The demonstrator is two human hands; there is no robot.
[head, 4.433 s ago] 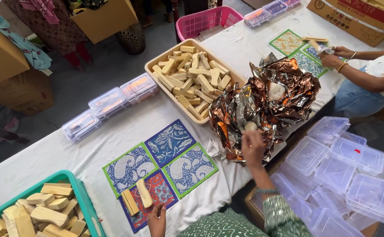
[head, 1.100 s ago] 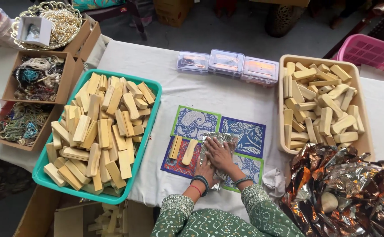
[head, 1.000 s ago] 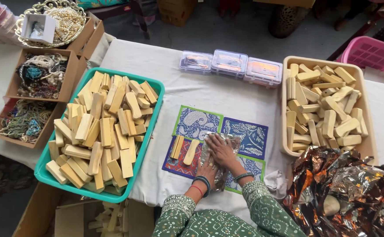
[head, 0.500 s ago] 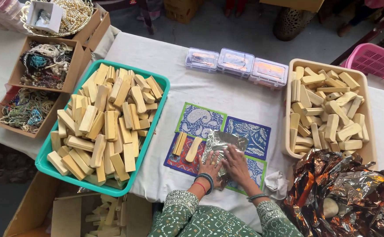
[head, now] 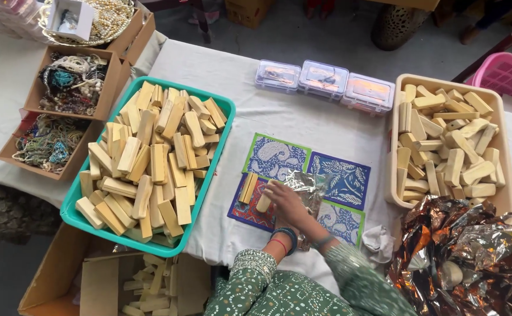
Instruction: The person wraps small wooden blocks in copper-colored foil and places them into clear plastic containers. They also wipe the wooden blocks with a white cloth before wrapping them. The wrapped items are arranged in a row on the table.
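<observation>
— What changed? 
— Your left hand [head: 288, 205] has slid left since half a second ago, off the middle of the foil sheet [head: 308, 186] and onto the pale wooden bar [head: 264, 200] at the foil's left edge; the second bar [head: 247, 187] just left of that one hasn't shifted.

— So where's the foil now?
— Lying crumpled on the patterned cards [head: 341, 178], roughly at their centre, on the worktop [head: 302, 120]. You've gone from flattening it to taking up a bar.

— And my hands?
— Left palm is down, fingers curled over the bar; it's blurred, so I can't tell whether the grip has closed. Your right hand is hidden behind the left, only its green sleeve [head: 355, 275] showing right of the foil.

— Around it?
— Green tray [head: 223, 111] of bars left of the cards, beige tray [head: 395, 146] right, clear boxes [head: 325, 79] beyond.
</observation>
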